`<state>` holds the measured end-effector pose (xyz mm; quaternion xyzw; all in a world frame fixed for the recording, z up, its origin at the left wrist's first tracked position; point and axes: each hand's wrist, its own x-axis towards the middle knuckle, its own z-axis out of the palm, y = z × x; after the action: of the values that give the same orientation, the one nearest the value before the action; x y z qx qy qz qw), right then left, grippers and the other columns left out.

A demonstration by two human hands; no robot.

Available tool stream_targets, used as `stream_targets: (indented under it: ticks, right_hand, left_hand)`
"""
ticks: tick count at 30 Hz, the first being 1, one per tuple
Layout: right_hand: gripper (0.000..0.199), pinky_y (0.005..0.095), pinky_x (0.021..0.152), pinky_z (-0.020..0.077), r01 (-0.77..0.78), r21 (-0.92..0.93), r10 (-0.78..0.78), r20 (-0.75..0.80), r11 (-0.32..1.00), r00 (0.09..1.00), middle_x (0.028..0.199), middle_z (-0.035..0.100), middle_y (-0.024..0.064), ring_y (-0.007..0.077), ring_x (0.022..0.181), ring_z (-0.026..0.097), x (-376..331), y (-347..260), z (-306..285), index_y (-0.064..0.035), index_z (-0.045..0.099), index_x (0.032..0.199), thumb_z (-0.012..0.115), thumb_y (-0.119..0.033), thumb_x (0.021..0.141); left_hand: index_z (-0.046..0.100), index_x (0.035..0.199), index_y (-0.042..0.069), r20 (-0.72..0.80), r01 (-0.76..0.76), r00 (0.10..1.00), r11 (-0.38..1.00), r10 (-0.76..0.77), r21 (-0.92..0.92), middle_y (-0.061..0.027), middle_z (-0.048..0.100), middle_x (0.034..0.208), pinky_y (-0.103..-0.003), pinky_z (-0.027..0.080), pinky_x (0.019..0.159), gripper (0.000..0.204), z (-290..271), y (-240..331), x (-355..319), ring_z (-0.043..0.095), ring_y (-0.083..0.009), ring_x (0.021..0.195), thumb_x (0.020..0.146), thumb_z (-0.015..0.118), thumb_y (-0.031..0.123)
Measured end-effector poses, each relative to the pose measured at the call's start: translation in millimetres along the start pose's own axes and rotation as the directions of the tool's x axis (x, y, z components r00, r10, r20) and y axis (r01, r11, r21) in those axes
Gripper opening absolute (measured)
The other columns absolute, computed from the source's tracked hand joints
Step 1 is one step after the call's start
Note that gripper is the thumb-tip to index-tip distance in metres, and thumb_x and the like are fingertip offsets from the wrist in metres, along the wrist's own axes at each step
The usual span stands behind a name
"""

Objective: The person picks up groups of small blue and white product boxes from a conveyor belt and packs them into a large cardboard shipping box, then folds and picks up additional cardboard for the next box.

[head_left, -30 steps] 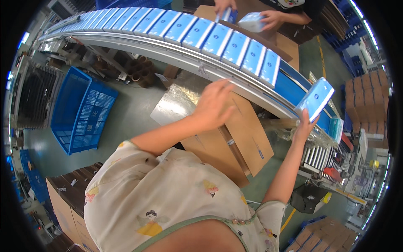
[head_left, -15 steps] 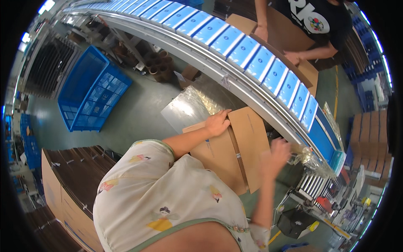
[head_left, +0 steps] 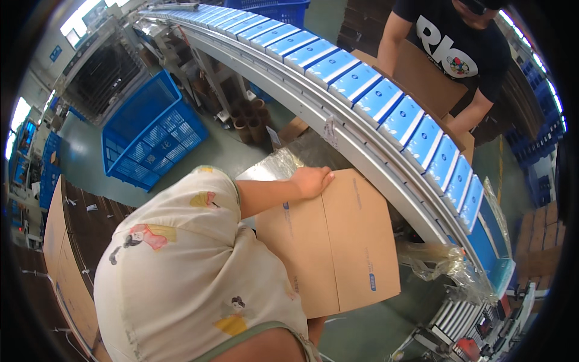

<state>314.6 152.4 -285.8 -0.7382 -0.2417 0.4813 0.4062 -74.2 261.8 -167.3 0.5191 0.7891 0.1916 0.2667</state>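
In front of me is a brown cardboard box (head_left: pixel 362 241), its two top flaps meeting along a straight seam. My left hand (head_left: pixel 312 182) lies at the far edge of the top by the seam, with its fingers bent over that edge. The thumb is out of sight. Of my right arm only a small piece shows below the box's near edge, and the hand itself is hidden behind the box.
Beyond the box a conveyor (head_left: pixel 386 187) curves past, carrying a row of blue-and-white packs (head_left: pixel 377 96). Across it a person (head_left: pixel 452 60) reaches into another carton. A blue plastic crate (head_left: pixel 154 139) stands left; stacked flat cardboard (head_left: pixel 90 235) is nearer. Clear plastic film (head_left: pixel 443 262) hangs right.
The gap between the top flaps has closed. My right hand has gone from the box's right side to out of sight below its near edge. My left hand stays at the far edge.
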Motion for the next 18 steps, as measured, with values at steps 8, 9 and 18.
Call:
stream_targets:
  ticks: [8,9,18]
  right_hand:
    - [0.045,0.0426,0.1,0.0275,-0.012,-0.021,0.012,-0.009,1.0,1.0,0.128,0.041,0.0213,0.0354,0.118,0.038,-5,17,-17,0.0025,0.044,0.122,0.045,-0.021,0.083]
    - [0.045,0.0427,0.1,0.0274,-0.014,-0.033,0.013,-0.012,0.999,1.0,0.128,0.04,0.0212,0.0354,0.118,0.038,-10,17,-24,0.0024,0.044,0.122,0.045,-0.021,0.083]
    - [0.046,0.0432,0.1,0.0266,-0.084,0.015,0.085,-0.26,0.996,0.962,0.129,0.04,0.0206,0.0346,0.119,0.037,-32,21,-145,0.0014,0.043,0.123,0.044,-0.022,0.084]
  left_hand:
    - [0.053,0.099,0.006,0.034,0.073,0.997,0.996,-0.074,0.053,-0.0165,0.062,0.091,-0.044,0.044,0.078,0.047,-13,-23,-5,0.058,-0.0343,0.088,0.092,0.025,0.043]
    - [0.053,0.099,0.005,0.044,0.086,0.995,0.995,-0.088,0.049,-0.0172,0.062,0.091,-0.044,0.045,0.077,0.048,-14,-22,-12,0.058,-0.0344,0.088,0.092,0.025,0.043]
    - [0.061,0.093,0.004,0.301,-0.074,0.954,0.974,0.007,0.213,-0.0177,0.064,0.09,-0.046,0.048,0.073,0.048,64,106,-69,0.062,-0.0332,0.085,0.092,0.028,0.039]
